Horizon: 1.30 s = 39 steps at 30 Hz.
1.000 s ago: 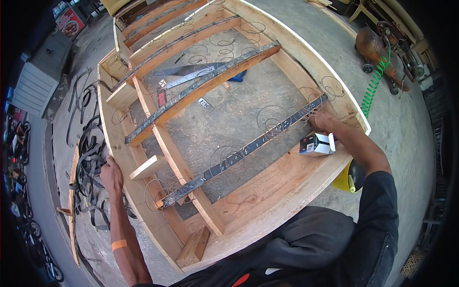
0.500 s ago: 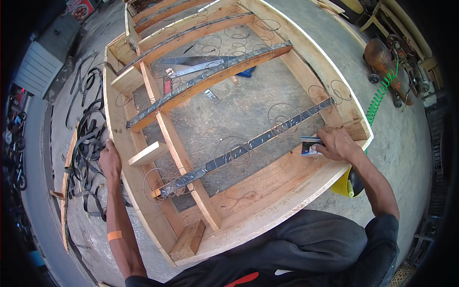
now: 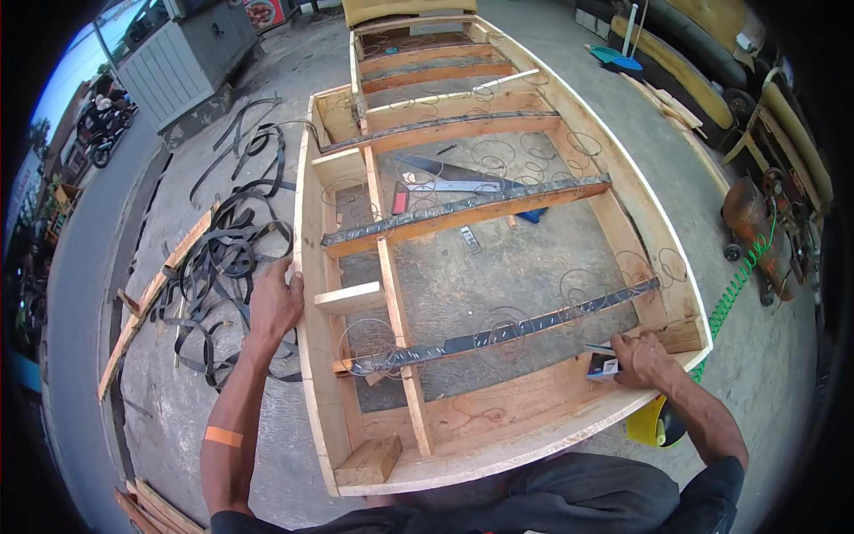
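Note:
A large wooden frame [image 3: 320,392] lies on the concrete floor, with cross rails and dark rubber straps carrying wire coil springs. My left hand [image 3: 274,301] grips the frame's left side rail. My right hand [image 3: 642,360] rests on the near right corner of the frame, closed on a small box-shaped tool [image 3: 603,364] with a white and dark body. The nearest dark strap [image 3: 498,334] runs slantwise from the left upright to just above my right hand.
A heap of black straps [image 3: 222,267] lies on the floor to the left, beside loose wood battens [image 3: 147,298]. A handsaw [image 3: 445,182] lies inside the frame. A compressor [image 3: 756,222] with a green coiled hose [image 3: 738,289] stands at right; a yellow container [image 3: 654,425] sits by my right arm.
The view has swung so the frame sits more upright in the picture. My right hand with the tool has slid down to the frame's near right corner. My left hand stays on the left rail.

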Tool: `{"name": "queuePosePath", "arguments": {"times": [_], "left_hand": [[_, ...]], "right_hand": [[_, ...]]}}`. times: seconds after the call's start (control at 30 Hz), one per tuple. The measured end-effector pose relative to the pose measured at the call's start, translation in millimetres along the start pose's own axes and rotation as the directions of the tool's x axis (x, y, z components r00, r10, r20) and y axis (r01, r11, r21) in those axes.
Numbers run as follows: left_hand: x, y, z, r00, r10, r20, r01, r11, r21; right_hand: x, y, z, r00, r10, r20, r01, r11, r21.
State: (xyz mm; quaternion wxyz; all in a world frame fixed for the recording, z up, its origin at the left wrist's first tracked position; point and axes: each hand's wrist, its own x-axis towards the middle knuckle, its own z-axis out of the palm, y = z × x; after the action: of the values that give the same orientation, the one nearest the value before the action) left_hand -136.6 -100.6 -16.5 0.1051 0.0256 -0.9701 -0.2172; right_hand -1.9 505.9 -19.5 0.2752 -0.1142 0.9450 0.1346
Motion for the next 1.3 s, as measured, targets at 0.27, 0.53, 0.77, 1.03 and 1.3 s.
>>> {"name": "queuePosePath", "arguments": {"times": [0.27, 0.53, 0.77, 1.03, 1.3], "left_hand": [[-146, 104, -36, 0.969, 0.109, 0.223, 0.103, 0.641, -0.761], [-152, 138, -42, 0.925, 0.131, 0.356, 0.376, -0.426, -0.823], [-188, 127, -25, 0.811, 0.232, 0.537, 0.579, -0.448, -0.681], [-209, 99, 6, 0.843, 0.333, 0.423, 0.129, 0.637, -0.760], [-218, 105, 22, 0.669, 0.353, 0.655, 0.095, 0.832, -0.546]], "right_hand": [[-74, -98, -175, 0.977, -0.166, -0.135, 0.211, 0.856, 0.473], [-71, -224, -247, 0.813, -0.323, -0.484, 0.572, 0.595, 0.564], [-65, -228, -219, 0.924, -0.161, -0.348, 0.365, 0.649, 0.668], [-182, -113, -188, 0.810, 0.469, -0.352, -0.163, 0.757, 0.633], [-259, 5, -9, 0.267, 0.961, -0.072, -0.741, 0.253, 0.622]]}}
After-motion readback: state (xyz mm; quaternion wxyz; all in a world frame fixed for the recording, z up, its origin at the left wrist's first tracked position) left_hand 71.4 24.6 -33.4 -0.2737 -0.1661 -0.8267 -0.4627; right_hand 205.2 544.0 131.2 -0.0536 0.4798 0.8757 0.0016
